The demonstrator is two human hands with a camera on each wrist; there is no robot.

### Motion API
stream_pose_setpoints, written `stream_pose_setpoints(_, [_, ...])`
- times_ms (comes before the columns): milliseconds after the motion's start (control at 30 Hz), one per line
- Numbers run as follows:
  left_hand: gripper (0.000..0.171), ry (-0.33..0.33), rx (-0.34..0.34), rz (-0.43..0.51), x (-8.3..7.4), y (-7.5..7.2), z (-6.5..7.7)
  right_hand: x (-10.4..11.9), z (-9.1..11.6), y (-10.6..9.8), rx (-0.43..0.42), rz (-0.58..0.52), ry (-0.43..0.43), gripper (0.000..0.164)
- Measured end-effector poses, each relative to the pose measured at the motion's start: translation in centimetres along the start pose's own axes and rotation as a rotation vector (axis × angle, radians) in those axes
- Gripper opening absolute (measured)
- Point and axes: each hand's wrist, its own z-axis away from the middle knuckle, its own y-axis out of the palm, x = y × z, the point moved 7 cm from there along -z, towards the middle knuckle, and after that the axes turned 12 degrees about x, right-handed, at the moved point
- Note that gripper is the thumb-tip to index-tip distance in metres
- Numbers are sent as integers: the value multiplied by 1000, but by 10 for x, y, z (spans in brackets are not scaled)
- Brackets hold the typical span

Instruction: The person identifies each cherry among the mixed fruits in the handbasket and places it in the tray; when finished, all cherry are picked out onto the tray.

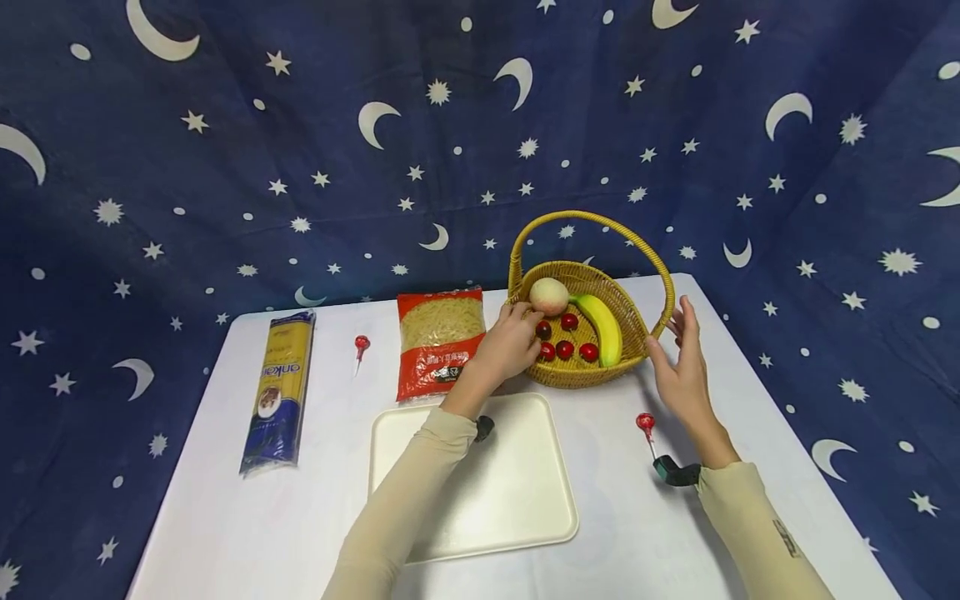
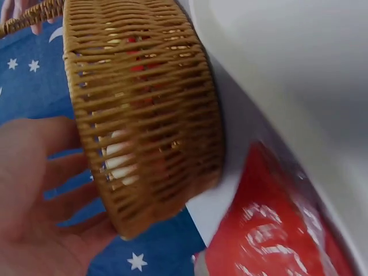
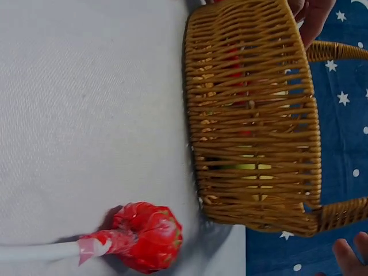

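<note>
A yellow wicker basket (image 1: 577, 379) with a tall arched handle stands at the back right of the table. Inside are a peach (image 1: 550, 297), a banana (image 1: 602, 330) and several red cherries (image 1: 564, 348). My left hand (image 1: 513, 340) is at the basket's left rim, fingers loosely bent over it; the left wrist view shows the fingers (image 2: 69, 167) passing behind the rim, tips hidden. Beside the right end of the handle, my right hand (image 1: 684, 375) has its fingers spread and holds nothing. A red-wrapped lollipop (image 3: 146, 237) lies below the right hand, near the basket.
A cream tray (image 1: 517, 475) lies in front, under my left forearm. Behind it is a red pasta bag (image 1: 438, 343). Farther left are another lollipop (image 1: 362, 343) and a blue-yellow spaghetti pack (image 1: 279, 392). A dark starry cloth (image 1: 450, 192) hangs behind the white table (image 1: 195, 500).
</note>
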Motion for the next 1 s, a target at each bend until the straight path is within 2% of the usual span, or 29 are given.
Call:
stream_pose_setpoints(133, [43,-57,46,-61,-4,6,-13,-9,-3,2,16,-4,11,72])
stream_pose_setpoints(267, [30,-102,95,-118,-7,10,-25,-15,-4,3,31,22,17,64])
stream_pose_setpoints(400, [21,-137,148,-164,-10,14,-38,-18,-5,3,29,26,-10,60])
stream_pose_setpoints(567, [16,-200,156,-159,-9,15,-48,-17,-7,4,38,24,-41,57])
stream_pose_setpoints(700, [14,-221,146,-151,-9,15,-52,-17,-8,5,41,13,-46,57])
stream_pose_setpoints(1000, [15,-262,201,-135,-5,23,-60,-17,-9,4,11,15,-25,55])
